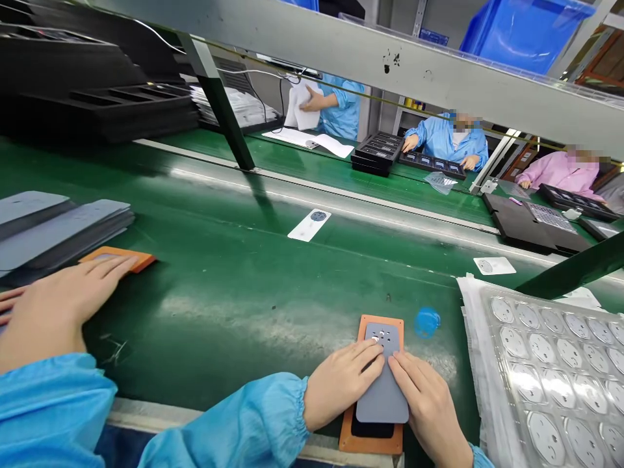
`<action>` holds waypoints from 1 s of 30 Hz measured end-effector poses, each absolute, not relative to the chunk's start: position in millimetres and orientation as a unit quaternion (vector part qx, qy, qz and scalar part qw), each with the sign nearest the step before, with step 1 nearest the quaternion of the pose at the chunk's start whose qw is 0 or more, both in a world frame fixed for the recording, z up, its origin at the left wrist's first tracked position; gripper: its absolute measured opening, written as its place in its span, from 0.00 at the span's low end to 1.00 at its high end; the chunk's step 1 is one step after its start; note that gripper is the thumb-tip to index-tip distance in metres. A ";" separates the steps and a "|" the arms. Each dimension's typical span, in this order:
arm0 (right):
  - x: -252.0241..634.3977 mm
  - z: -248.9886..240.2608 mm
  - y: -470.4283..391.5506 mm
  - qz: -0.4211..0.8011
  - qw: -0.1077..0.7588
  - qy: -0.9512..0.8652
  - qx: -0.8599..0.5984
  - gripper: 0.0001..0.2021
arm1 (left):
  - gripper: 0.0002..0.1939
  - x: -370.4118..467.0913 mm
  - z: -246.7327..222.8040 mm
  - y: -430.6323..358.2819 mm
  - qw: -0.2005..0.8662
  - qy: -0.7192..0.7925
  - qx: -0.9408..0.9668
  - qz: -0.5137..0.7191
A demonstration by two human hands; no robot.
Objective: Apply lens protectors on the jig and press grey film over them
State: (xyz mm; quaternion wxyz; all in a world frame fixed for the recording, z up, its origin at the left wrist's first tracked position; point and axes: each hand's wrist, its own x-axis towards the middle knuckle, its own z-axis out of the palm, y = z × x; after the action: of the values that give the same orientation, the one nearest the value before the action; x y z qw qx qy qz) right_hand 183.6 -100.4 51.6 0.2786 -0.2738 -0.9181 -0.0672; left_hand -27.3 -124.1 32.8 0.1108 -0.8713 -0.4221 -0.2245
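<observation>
A thin grey plate with rounded corners and a cluster of small holes at its far end lies slightly askew over an orange fixture. The dark recess of the fixture shows below the plate's near edge. My left hand grips the plate's left side, fingertips on its face near the holes. On the opposite edge, my right hand holds the plate with its fingers together. Just beyond my right hand, a small blue translucent round piece rests on the green work surface.
At left, a co-worker's hand rests on another orange fixture beside stacked grey plates. Clear trays of round white parts stand at right. A white card lies ahead. A metal beam crosses above; co-workers sit beyond.
</observation>
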 end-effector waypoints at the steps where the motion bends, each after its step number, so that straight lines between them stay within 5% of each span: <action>1: 183.7 51.1 -100.3 -0.065 0.276 -0.919 -0.274 0.17 | 0.11 -27.7 32.0 -124.2 0.106 -0.424 -0.872 -0.222; 30: 185.1 21.5 -92.3 -0.028 0.099 -0.945 -0.309 0.32 | 0.22 -32.0 19.8 -128.8 0.016 -0.486 -0.869 -0.094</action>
State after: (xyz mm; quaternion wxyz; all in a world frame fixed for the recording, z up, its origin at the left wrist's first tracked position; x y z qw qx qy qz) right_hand 185.1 -92.3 21.5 0.0993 -0.3094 -0.9453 -0.0284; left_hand -32.0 -128.8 19.8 0.0161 -0.8687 -0.4861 -0.0936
